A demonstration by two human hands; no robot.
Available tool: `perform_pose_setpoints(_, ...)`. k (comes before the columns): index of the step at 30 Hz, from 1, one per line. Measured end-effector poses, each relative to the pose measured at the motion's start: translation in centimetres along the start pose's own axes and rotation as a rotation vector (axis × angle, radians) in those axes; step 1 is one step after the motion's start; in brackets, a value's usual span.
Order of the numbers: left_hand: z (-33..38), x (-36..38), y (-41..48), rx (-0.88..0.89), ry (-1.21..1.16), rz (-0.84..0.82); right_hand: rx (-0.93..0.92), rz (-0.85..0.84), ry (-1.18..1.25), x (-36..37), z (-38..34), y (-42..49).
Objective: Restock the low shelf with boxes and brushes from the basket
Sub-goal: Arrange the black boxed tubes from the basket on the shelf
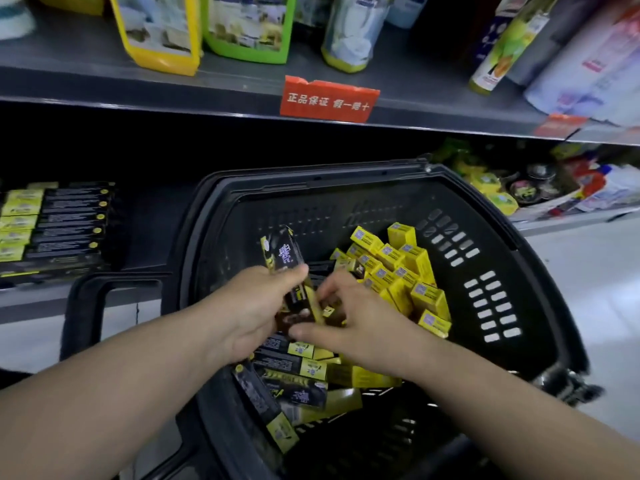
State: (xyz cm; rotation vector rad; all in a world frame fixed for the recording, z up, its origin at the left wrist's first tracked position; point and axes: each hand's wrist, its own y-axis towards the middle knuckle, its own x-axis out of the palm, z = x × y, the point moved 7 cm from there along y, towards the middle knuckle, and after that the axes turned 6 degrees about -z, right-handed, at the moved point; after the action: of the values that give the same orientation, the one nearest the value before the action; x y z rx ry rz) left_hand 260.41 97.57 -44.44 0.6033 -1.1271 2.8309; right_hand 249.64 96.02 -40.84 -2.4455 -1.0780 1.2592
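A black plastic basket (485, 209) stands in front of the low shelf (145, 216). It holds several long black-and-yellow boxes (294, 367) and several small yellow boxes (401, 265). My left hand (256, 313) grips a bundle of long black boxes (285, 258), tilted upright above the basket. My right hand (360, 327) reaches in beside it, its fingers pinching the lower end of the same bundle. Rows of the same long black boxes (69, 223) lie stacked on the low shelf at the left.
An upper shelf (207, 88) overhangs the low one, carrying bottles and pouches, with a red label (327, 100) on its edge. More yellow packs and tins (512, 192) sit on the low shelf at the right. The basket's handle (86, 306) lies to the left.
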Motion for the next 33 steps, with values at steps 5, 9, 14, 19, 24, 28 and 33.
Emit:
perform_pose_setpoints(5, 0.1, 0.2, 0.5, 0.002, 0.001, -0.021, 0.173, -0.003, -0.101, -4.8, 6.7, 0.6)
perform_pose_setpoints(9, 0.2, -0.5, 1.1, 0.011, 0.012, 0.028, 0.275, 0.078, -0.153, -7.0, 11.7, 1.4)
perform_pose_setpoints(14, 0.5, -0.4, 0.8, -0.013, 0.041, -0.013, 0.237, 0.126, -0.385, -4.8, 11.7, 6.0)
perform_pose_setpoints(19, 0.5, -0.6, 0.7, -0.051, -0.015, -0.018, 0.321, 0.094, -0.688, -3.6, 10.9, 8.7)
perform_pose_setpoints(24, 0.4, -0.8, 0.8, -0.068, -0.096, -0.031, 0.250, 0.372, -0.445, -6.8, 7.2, 4.7)
perform_pose_setpoints(28, 0.5, -0.6, 1.0, -0.050, -0.154, -0.024, 0.084, 0.340, 0.181, -5.5, 4.0, 0.1)
perform_pose_setpoints(33, 0.8, 0.5, 0.5, -0.025, -0.094, -0.092, -0.026, 0.112, 0.324, -1.0, 0.9, -0.5)
